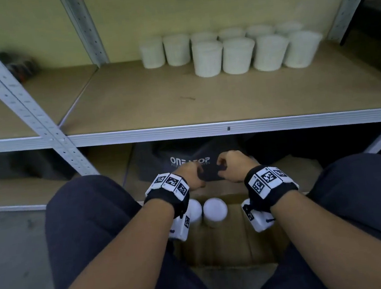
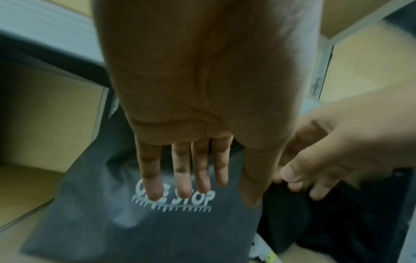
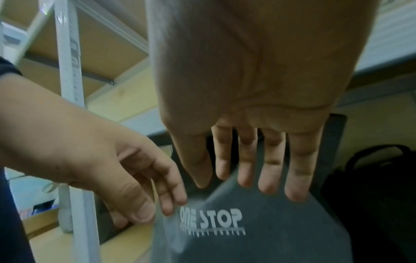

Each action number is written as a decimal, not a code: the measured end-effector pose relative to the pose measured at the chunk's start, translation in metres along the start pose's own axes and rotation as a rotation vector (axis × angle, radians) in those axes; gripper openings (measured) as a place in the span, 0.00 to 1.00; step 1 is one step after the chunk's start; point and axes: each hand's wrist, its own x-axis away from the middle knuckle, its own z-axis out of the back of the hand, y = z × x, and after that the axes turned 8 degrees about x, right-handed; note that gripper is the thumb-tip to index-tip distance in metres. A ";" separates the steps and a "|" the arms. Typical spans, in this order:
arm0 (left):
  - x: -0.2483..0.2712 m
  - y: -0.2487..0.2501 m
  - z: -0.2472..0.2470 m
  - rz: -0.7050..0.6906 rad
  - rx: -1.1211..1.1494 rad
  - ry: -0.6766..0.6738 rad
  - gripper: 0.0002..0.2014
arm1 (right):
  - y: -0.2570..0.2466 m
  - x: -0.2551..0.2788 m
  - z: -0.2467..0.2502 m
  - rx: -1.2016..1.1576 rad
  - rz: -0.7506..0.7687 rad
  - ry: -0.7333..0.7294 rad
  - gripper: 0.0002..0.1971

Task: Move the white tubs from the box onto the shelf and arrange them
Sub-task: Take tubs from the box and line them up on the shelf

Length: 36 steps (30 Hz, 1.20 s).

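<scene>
Metal shelving unit (image 1: 60, 137) against pale wall. Brown shelf board (image 1: 180, 102) carries 10 white tubs (image 1: 237, 55) at back right: 6 in rear row, 4 in front row, close together. Cardboard box (image 1: 231, 241) on floor between person's knees, 2 white tubs (image 1: 215, 209) upright inside at far end. Left hand (image 1: 189, 175) and right hand (image 1: 233, 165) above box, fingers hanging loose and spread, empty. Dark bag (image 3: 258, 231) printed "ONE STOP" on lower shelf behind hands.

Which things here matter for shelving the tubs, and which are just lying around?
For the job: white tubs on the shelf; tubs in the box; cardboard box; shelf.

Lying about: grey bag; black backpack; clutter at far left.
</scene>
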 end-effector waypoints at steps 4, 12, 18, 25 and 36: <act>-0.018 -0.028 -0.022 0.110 -0.016 -0.052 0.24 | 0.013 -0.017 -0.032 0.016 -0.039 -0.094 0.15; -0.068 -0.073 -0.081 0.190 -0.140 -0.200 0.29 | 0.028 -0.041 -0.111 0.076 -0.122 -0.264 0.17; -0.089 -0.097 -0.118 0.234 -0.258 -0.238 0.21 | 0.036 -0.060 -0.156 0.051 -0.132 -0.367 0.30; -0.115 -0.121 -0.152 0.251 -0.227 -0.128 0.21 | 0.038 -0.081 -0.190 0.038 -0.137 -0.399 0.34; -0.124 -0.144 -0.178 0.273 -0.279 0.037 0.29 | 0.026 -0.100 -0.226 0.069 -0.201 -0.423 0.46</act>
